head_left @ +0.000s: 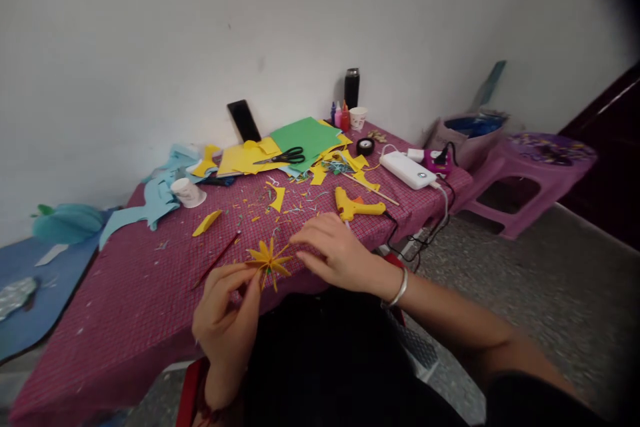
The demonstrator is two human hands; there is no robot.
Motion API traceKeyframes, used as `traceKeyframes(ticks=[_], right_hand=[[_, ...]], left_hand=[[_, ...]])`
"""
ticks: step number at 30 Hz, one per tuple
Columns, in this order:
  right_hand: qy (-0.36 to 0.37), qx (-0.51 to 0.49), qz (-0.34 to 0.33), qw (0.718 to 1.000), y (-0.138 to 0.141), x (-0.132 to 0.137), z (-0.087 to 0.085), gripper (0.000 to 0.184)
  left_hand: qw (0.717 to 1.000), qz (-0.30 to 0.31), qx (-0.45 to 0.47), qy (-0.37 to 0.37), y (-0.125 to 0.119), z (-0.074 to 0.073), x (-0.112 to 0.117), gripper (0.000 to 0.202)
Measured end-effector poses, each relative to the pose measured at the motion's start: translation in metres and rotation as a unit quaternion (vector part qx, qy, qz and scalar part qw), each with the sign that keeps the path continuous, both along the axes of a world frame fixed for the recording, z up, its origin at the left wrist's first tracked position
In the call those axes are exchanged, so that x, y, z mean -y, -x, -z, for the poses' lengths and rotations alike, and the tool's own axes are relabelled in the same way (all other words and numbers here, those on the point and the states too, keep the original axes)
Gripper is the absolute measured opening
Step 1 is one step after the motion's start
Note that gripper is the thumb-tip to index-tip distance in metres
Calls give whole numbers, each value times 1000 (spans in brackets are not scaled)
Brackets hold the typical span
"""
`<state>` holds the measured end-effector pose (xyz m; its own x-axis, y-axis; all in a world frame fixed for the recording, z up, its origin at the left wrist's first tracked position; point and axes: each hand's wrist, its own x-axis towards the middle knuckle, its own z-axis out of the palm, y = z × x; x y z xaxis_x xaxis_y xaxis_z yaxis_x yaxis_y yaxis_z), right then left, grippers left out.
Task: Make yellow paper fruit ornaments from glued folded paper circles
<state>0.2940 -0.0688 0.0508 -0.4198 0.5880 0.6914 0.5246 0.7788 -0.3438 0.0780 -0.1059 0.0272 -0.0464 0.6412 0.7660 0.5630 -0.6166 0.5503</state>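
A yellow paper flower (270, 257) with narrow pointed petals and a bit of green beneath is pinched by a petal in my left hand (227, 307). It hangs over the near edge of the table. Just right of the flower, my right hand (335, 250) has its fingers apart, thumb below, with nothing visible between them. A yellow glue gun (360, 207) lies on the tablecloth beyond my right hand. To the left of the flower rests a thin red stick, perhaps a pencil or brush (217, 261).
Black-handled scissors (291, 156) lie on green paper (307, 137) and yellow sheets. Paper scraps (287, 203) litter the checked cloth (135, 287). A paper cup (186, 192) stands left; a white power bank (407, 170) with cables lies right. A pink stool (530, 177) stands beyond the table.
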Motion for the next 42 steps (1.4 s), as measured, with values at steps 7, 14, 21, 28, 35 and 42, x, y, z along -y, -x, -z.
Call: traceKeyframes(ticks=[7, 14, 21, 28, 35, 42], right_hand=[[74, 98, 195, 973, -98, -60, 41, 47], [118, 149, 140, 972, -120, -83, 75, 31], [150, 76, 180, 969, -118, -82, 64, 29], [346, -298, -25, 889, -87, -23, 9, 35], [457, -199, -239, 833, -38, 30, -20, 44], [443, -176, -220, 851, -37, 22, -10, 41]], left_hand=[[998, -26, 49, -9, 2, 3, -4, 6], [989, 15, 131, 70, 3, 3, -5, 6], [997, -53, 14, -62, 8, 5, -7, 14], [972, -95, -121, -179, 8, 5, -9, 25], [972, -82, -135, -176, 6, 4, -8, 25], [973, -73, -131, -173, 6, 6, -10, 23]])
